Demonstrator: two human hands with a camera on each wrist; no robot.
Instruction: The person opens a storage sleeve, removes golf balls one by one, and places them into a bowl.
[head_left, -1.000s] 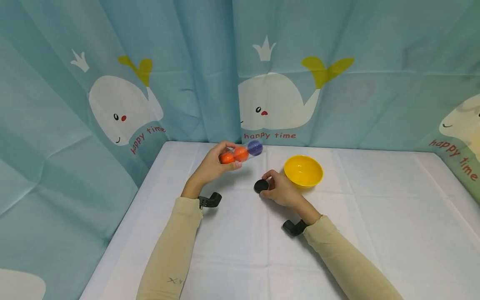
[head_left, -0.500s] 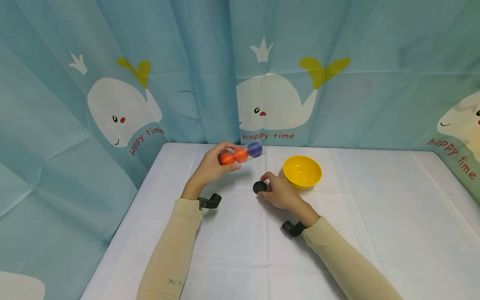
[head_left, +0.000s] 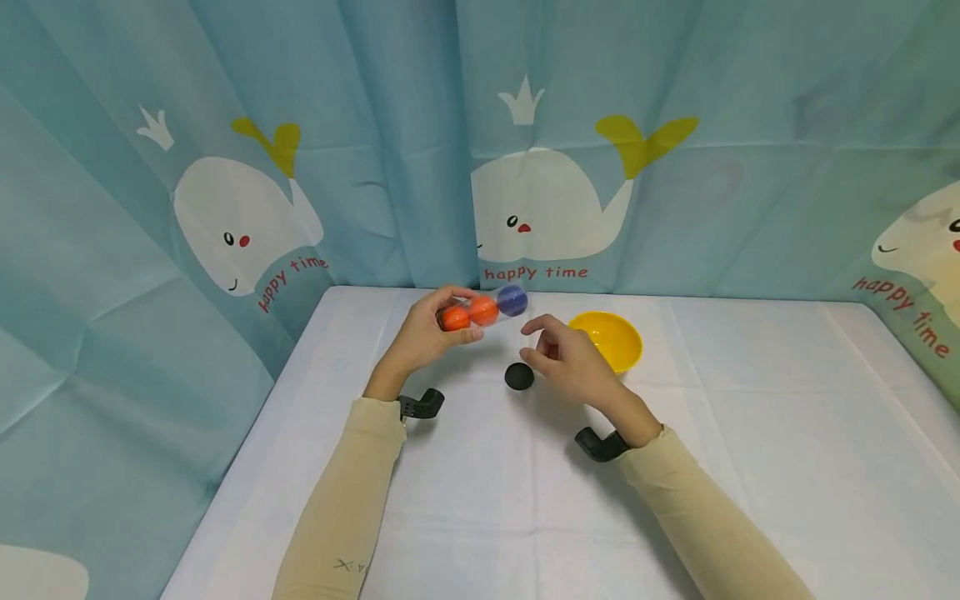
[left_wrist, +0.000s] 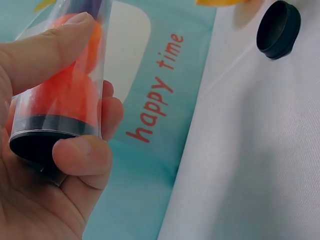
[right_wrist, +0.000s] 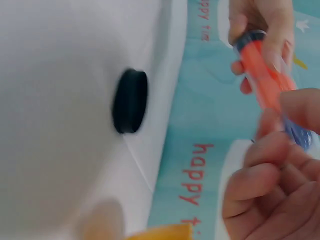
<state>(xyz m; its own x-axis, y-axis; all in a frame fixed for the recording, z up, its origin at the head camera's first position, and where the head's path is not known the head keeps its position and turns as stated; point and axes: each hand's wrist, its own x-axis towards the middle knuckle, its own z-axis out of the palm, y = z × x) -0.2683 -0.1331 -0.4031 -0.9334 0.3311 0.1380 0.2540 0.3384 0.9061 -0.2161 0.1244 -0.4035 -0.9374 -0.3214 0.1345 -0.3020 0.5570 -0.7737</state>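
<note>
My left hand (head_left: 418, 337) grips a clear plastic tube (left_wrist: 60, 100) by its lower end, tilted with the far end up and to the right. Two orange balls (head_left: 483, 311) and one purple-blue ball (head_left: 513, 300) sit in a row inside it. A black cap (left_wrist: 42, 135) closes the end at my palm. Another black cap (head_left: 519, 376), round and shallow, lies on the white table with its hollow side up. Just above and right of that cap is my right hand (head_left: 576, 364), its fingers loosely bent and nothing between them.
A yellow bowl (head_left: 624, 346) stands behind the right hand, which partly hides it. White cloth (head_left: 787, 433) covers the table. Behind the table's back edge hangs a blue curtain (head_left: 420, 167) with whale prints. Each wrist wears a black camera mount (head_left: 600, 446).
My right hand has let go of the black cap, leaving it on the table, and has risen slightly toward the tube's far end. The left hand has stayed nearly still with the tube.
</note>
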